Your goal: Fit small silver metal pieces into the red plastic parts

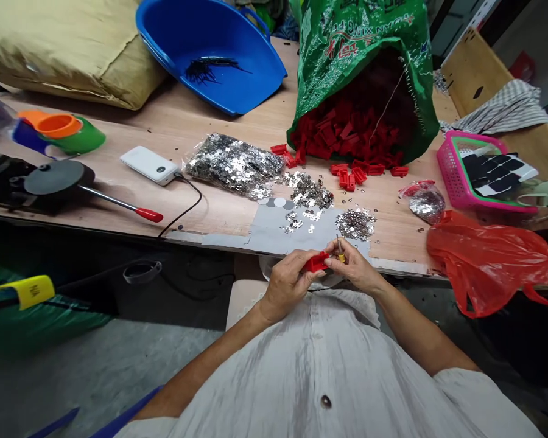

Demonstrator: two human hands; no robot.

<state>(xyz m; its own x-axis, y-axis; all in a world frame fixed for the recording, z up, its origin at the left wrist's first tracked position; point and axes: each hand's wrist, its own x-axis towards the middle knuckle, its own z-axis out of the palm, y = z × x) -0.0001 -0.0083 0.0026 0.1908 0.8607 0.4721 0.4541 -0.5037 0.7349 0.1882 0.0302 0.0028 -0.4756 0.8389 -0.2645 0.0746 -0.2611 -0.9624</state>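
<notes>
My left hand (287, 280) is closed around a red plastic part (316, 262), close to my body at the table's front edge. My right hand (354, 267) meets it from the other side, its thumb and fingers pinched together by the part's end. A small tool with a yellow handle (341, 257) and a thin metal shaft sits in the right fingers. Whether those fingertips also hold a small metal piece, I cannot tell. Just beyond the hands lie a pile of small metal pieces (355, 224) and some flat metal plates (311, 190) on a grey sheet (269, 226).
A green sack (360, 73) spills red parts (347, 176) at the back. Left of it are a bag of metal plates (234, 164), a blue scoop (228, 91), a white power bank (149, 164) and a red-tipped lever (148, 214). A pink basket (454, 176) and red bag (493, 255) are right.
</notes>
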